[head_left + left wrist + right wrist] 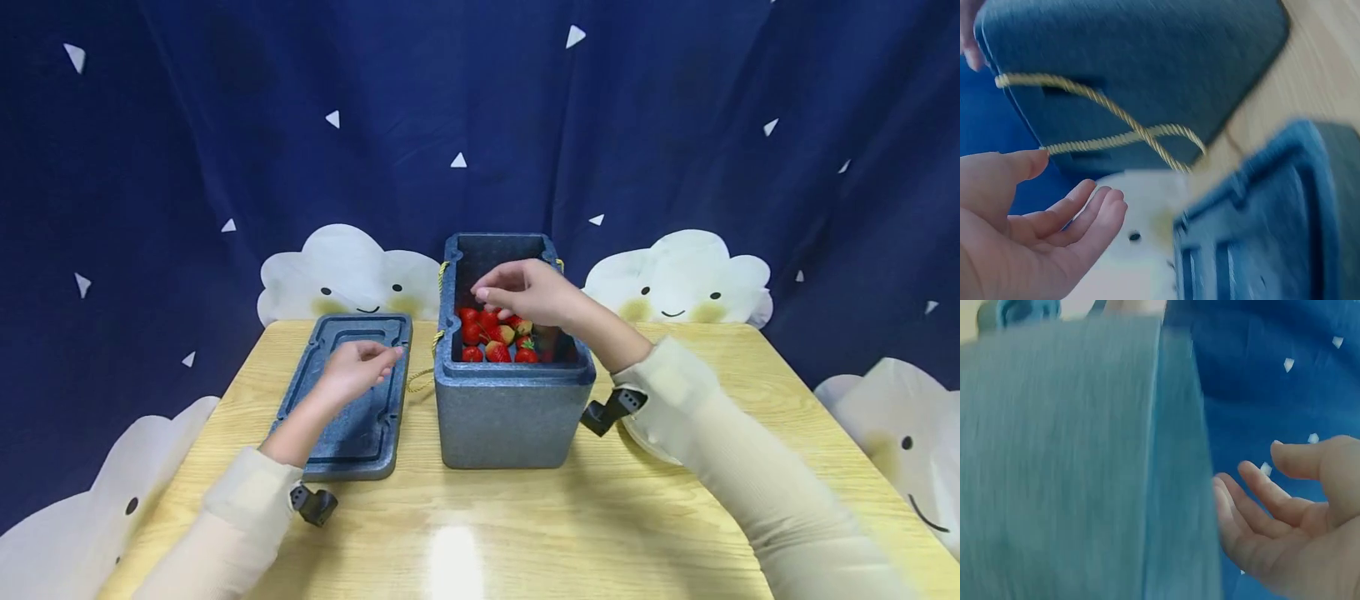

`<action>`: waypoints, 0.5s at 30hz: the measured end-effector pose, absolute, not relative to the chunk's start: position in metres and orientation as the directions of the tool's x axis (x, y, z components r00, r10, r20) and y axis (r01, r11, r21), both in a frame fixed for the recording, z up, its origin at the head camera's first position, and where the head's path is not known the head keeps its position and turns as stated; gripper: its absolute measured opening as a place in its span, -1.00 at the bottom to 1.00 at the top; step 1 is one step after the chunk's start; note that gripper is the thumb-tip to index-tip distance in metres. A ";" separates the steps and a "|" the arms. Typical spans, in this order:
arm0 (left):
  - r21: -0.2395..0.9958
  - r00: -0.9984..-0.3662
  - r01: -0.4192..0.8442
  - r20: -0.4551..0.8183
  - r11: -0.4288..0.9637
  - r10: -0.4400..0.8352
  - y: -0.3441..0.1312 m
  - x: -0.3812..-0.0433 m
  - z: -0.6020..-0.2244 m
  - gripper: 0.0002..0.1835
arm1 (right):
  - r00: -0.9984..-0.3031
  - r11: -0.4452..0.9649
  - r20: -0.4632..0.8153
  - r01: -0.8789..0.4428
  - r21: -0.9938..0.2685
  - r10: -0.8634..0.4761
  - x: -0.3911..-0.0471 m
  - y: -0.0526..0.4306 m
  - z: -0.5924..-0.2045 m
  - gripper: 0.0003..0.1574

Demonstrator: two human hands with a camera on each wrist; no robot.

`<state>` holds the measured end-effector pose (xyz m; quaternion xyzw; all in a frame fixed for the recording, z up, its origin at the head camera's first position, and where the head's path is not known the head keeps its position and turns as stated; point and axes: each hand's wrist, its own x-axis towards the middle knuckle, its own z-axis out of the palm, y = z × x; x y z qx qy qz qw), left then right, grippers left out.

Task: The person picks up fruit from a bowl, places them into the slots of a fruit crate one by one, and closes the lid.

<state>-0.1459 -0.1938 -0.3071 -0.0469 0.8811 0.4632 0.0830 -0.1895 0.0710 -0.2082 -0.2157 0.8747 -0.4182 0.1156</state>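
A blue-grey foam box stands in the middle of the table, its top uncovered. Inside lie several strawberries together with round red fruits. Over the opening hovers my right hand, and the right wrist view shows its loosely bent fingers holding nothing. My left hand is above the box's lid, which lies on the table left of the box. In the left wrist view its palm is bare and its thumb stands apart from the fingers. A yellow cord hangs from the box's side.
A white round dish is partly hidden beneath my right forearm. The wooden table ends at a dark blue curtain with white triangles. White cloud shapes with faces edge the table.
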 end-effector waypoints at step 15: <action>0.482 -0.987 -0.158 -0.093 0.862 -0.129 -0.281 -0.142 -0.327 -0.46 | -0.715 0.396 0.190 -0.565 -0.724 -0.672 -0.109 -0.023 -0.267 -0.57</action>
